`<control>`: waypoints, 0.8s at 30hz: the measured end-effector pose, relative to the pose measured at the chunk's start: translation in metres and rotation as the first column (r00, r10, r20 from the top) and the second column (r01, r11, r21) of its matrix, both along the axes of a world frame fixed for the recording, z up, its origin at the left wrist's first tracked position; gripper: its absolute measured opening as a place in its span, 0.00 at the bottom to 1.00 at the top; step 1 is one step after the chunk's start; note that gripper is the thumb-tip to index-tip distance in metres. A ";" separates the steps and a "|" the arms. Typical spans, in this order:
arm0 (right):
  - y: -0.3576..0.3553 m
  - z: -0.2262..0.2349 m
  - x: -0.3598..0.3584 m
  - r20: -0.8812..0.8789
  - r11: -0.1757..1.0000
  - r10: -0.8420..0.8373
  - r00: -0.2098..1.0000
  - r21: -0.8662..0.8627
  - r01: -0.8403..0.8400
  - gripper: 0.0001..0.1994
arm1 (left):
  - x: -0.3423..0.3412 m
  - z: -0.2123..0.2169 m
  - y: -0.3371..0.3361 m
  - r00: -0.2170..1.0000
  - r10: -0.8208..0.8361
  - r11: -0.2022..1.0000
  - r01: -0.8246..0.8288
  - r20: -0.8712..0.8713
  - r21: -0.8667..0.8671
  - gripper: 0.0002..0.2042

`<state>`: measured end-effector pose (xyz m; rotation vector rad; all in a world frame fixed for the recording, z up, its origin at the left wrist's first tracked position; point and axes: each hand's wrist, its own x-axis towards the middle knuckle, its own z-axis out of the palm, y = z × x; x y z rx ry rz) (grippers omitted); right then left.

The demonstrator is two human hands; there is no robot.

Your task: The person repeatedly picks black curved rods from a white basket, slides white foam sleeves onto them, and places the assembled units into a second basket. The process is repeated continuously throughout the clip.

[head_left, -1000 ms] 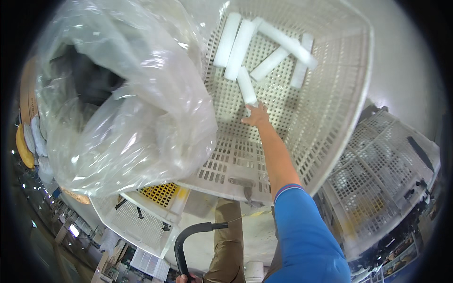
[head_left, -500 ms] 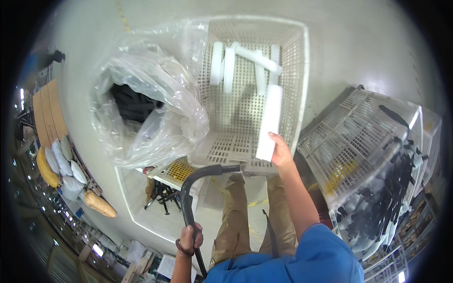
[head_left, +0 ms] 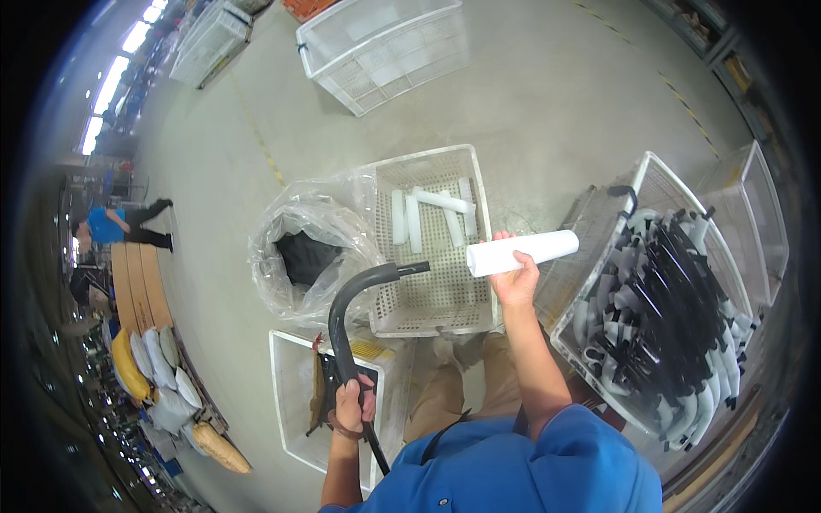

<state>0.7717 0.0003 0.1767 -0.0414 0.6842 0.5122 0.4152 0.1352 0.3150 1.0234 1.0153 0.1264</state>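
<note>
My right hand [head_left: 514, 275] grips a white cylinder [head_left: 523, 252] near one end and holds it level above the right edge of a white perforated basket [head_left: 434, 295]. Several more white cylinders [head_left: 428, 214] lie at the far end of that basket. My left hand [head_left: 351, 407] is closed around the straight end of a curved black tube [head_left: 352, 313], which arches up and over the basket's near left corner.
A clear plastic bag [head_left: 301, 256] with something black inside stands left of the basket. At right a white crate [head_left: 658, 308] holds many black and grey curved tubes. Another white basket [head_left: 385, 47] sits far off. A person in blue [head_left: 120, 227] crouches at left.
My right hand has lifted one white cylinder out of the basket and drawn it back toward me. The view has risen, so the basket and bag look smaller and farther below.
</note>
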 end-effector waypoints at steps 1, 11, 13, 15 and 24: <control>-0.009 0.006 -0.001 -0.012 1.000 -0.014 1.000 -0.001 0.014 0.29 | 0.000 0.004 -0.004 1.000 0.004 1.000 -0.004 0.018 0.017 0.21; -0.036 0.058 -0.055 0.049 0.994 -0.081 0.996 0.083 0.077 0.22 | -0.031 0.008 -0.046 0.985 -0.146 0.987 0.139 0.094 0.078 0.17; -0.041 0.069 -0.072 0.044 0.995 -0.074 0.996 0.073 0.071 0.20 | -0.049 0.003 -0.059 0.979 -0.175 0.978 0.161 0.102 0.133 0.17; -0.059 0.077 -0.084 0.081 0.990 -0.136 0.987 -0.017 0.138 0.18 | -0.073 0.003 -0.068 0.975 -0.164 0.976 0.139 0.146 0.168 0.17; -0.101 0.083 -0.153 -0.022 0.977 -0.127 0.992 -0.178 0.121 0.18 | -0.145 0.026 -0.086 0.954 -0.142 0.984 0.108 0.262 0.140 0.15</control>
